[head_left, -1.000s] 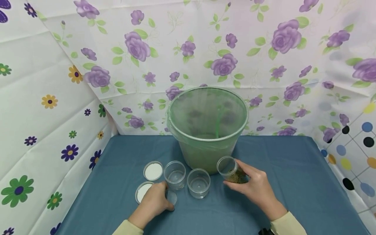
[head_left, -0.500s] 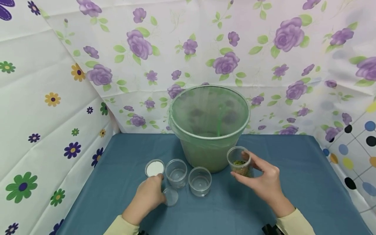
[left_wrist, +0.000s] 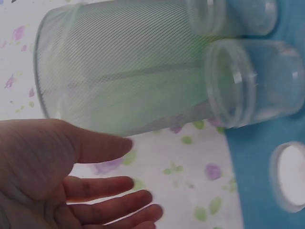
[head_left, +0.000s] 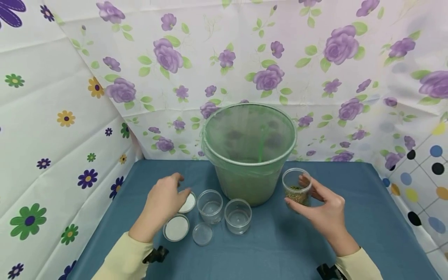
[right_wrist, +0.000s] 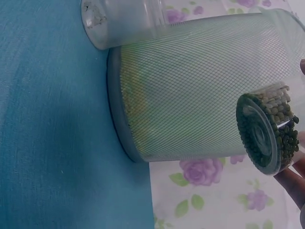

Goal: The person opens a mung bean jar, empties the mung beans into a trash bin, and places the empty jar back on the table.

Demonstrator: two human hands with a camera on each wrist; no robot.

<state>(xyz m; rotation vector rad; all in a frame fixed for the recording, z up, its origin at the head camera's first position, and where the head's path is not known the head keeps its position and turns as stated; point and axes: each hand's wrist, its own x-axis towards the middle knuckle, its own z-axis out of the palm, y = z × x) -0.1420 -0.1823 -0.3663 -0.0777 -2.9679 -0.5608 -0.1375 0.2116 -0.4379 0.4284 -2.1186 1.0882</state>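
Observation:
My right hand (head_left: 320,208) grips a clear plastic jar (head_left: 296,186), held up to the right of the waste bin. In the right wrist view, green beans and paler grains (right_wrist: 276,102) fill its lower part. My left hand (head_left: 162,202) hovers with loosely bent fingers over the left side of the table, holding nothing. Beneath and beside it lie two white-lined round lids (head_left: 176,228), the farther one partly hidden by the fingers. A flat clear lid (head_left: 202,234) lies to their right. Two clear jars (head_left: 210,208), showing no contents, stand side by side near the bin.
A mesh waste bin (head_left: 248,182) with a thin green liner stands at the back middle of the blue cloth-covered table (head_left: 266,256). Flower-printed sheets (head_left: 227,77) hang behind and at the left; a dotted one hangs at the right.
My left hand has let go of the clear lid and moved up and left, away from it. My right hand has carried the jar rightward, away from the bin, and turned it more upright.

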